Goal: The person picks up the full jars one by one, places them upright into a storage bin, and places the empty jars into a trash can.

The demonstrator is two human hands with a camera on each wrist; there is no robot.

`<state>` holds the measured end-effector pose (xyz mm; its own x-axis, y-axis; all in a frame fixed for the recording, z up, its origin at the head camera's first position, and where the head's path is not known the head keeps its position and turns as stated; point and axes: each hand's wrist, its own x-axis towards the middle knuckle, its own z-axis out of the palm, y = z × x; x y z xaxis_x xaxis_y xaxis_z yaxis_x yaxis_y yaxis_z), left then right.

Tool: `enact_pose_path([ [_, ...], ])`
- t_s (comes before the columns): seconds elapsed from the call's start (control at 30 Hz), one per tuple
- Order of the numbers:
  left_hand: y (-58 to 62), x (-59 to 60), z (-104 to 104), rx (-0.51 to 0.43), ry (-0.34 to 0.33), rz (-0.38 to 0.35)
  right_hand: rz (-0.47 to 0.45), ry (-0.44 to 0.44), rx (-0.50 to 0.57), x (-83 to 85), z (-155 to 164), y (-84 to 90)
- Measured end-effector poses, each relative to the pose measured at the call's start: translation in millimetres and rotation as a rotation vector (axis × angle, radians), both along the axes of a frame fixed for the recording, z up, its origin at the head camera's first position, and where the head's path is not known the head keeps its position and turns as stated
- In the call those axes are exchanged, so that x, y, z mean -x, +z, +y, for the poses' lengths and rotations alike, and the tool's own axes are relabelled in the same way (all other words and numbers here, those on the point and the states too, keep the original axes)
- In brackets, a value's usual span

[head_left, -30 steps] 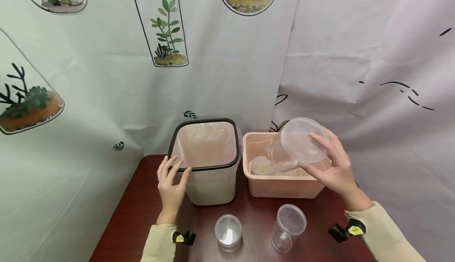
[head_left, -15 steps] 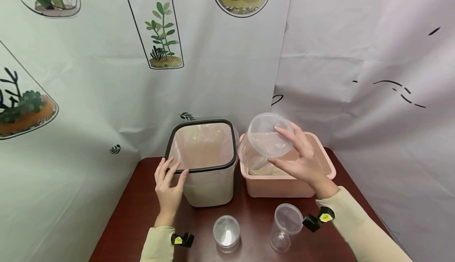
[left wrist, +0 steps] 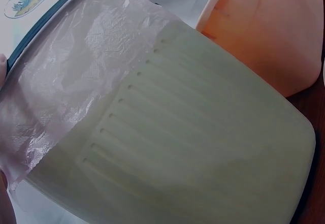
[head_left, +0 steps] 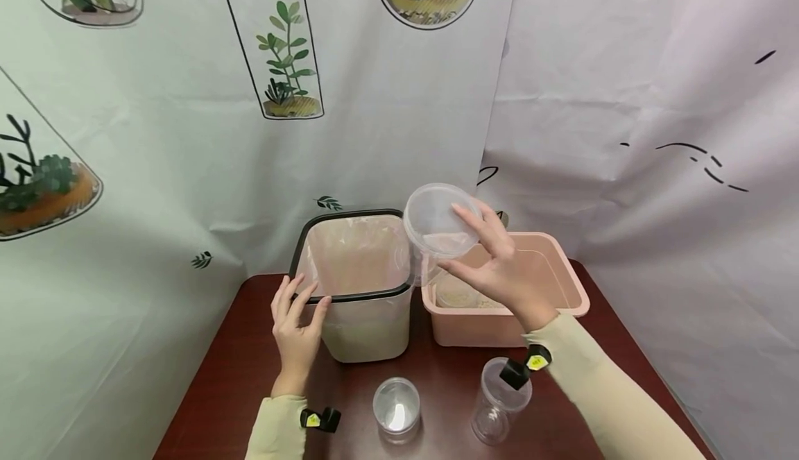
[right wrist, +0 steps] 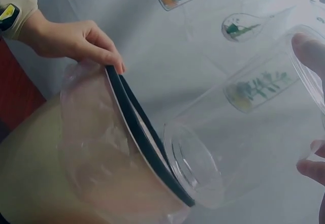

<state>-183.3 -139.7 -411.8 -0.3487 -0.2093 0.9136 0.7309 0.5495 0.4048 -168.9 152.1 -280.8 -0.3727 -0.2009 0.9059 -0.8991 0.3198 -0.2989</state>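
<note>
Clear jar, one of three shown outside the pink tub, is held tilted above the gap between bin and tub, its broad translucent end turned toward the head camera; the other end is seen at the bin's rim in the right wrist view, where contact cannot be judged. Clock directions are taken from this jar in the head view. At four o'clock, one right hand is placed, its fingers and thumb grasping the jar's broad end. At eight o'clock, one pale bin is set, fitted with one black rim and one translucent liner; its near left corner is gripped by the fingers of one left hand. Between four and five o'clock, one pink tub is located, in which one round container can be made out; the full count inside is hidden. Two further jars are stood apart on one dark red table: a short jar at half past six and a tall jar between five and six. Two wrist devices, left and right, are worn. Four large plant drawings are printed on the white backdrop.
</note>
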Motion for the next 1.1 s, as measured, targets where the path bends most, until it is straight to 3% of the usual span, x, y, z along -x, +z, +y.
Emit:
enact_pose_path([
  [0.2, -0.6, 0.6, 0.7, -0.002, 0.0, 0.0, 0.096, 0.053, 0.015, 9.5, -17.4, 3.3],
  [0.43, -0.2, 1.2, 1.7, -0.003, 0.002, 0.008, 0.029, 0.055, 0.042, 29.6, -28.0, -12.2],
  [0.63, 0.6, 1.7, 1.2, -0.021, 0.016, 0.024, 0.035, 0.047, 0.015, 46.2, -45.8, -29.1],
  [0.77, 0.6, 1.8, 1.7, -0.024, 0.017, 0.025, -0.043, 0.057, -0.007, 48.7, -56.7, -36.2],
  [0.97, 0.4, 1.0, 3.2, -0.027, 0.018, 0.026, -0.263, -0.044, -0.123, 49.8, -64.6, -50.7],
  [1.1, 0.5, 0.8, 3.0, -0.026, 0.014, 0.035, -0.372, -0.06, -0.187, 53.7, -66.1, -58.0],
])
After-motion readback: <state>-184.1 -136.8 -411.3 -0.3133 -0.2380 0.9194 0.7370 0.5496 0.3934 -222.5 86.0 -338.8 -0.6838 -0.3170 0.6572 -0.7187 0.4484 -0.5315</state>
